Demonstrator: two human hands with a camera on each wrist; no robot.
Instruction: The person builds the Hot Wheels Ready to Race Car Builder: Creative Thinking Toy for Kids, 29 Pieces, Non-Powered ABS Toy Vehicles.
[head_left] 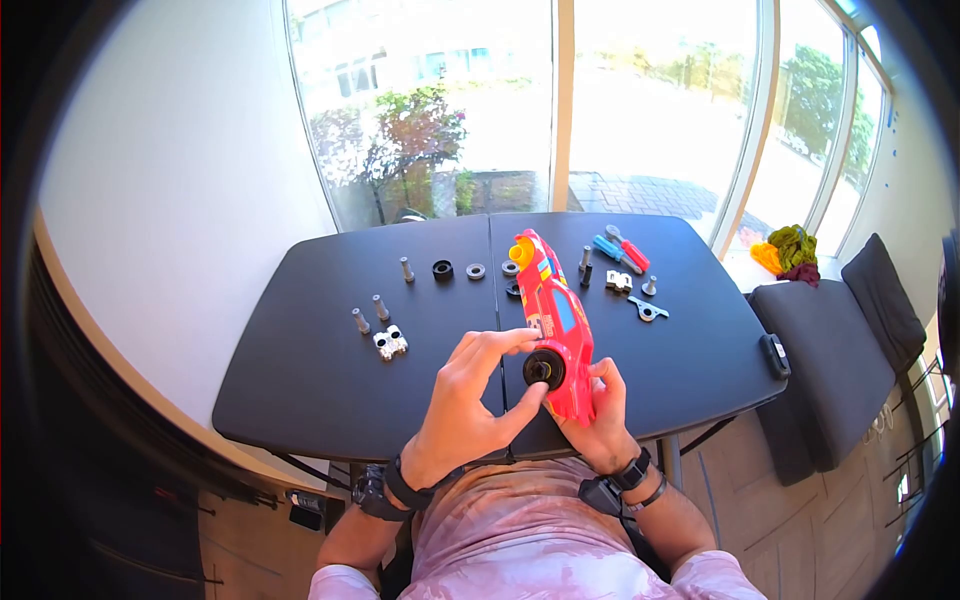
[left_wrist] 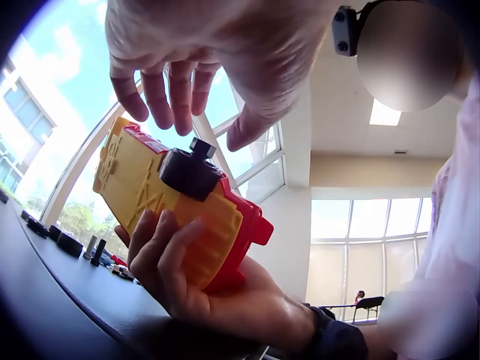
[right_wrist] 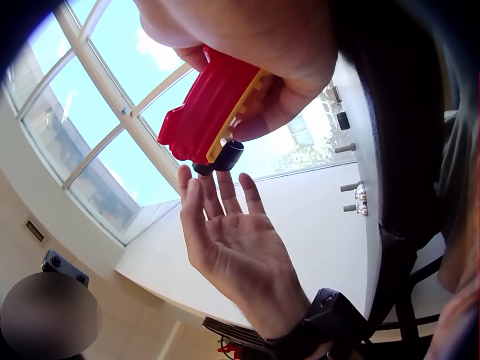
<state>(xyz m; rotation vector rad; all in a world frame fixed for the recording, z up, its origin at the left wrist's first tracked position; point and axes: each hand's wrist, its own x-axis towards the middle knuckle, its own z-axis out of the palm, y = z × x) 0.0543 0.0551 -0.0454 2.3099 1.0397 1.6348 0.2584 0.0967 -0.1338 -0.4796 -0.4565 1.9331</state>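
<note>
A red toy car body [head_left: 560, 305] with a yellow underside [left_wrist: 139, 176] is held up over the table's near edge. My right hand [head_left: 600, 425] grips its near end, fingers curled around the yellow side in the left wrist view. A black wheel [head_left: 543, 369] sits against the car's side, and a small black peg head [left_wrist: 201, 148] sticks out of its middle. Close over the wheel is my left hand [head_left: 465, 395], its fingers spread and relaxed. In the left wrist view a gap shows between those fingertips and the peg head.
On the black table [head_left: 290, 380] stand several grey bolts [head_left: 380, 307], a black ring [head_left: 442, 270], a grey ring [head_left: 475, 271] and silver blocks [head_left: 391, 343]. Farther right lie screwdrivers [head_left: 630, 252] and a grey winged part [head_left: 648, 309]. A black device [head_left: 774, 356] rests at the right edge.
</note>
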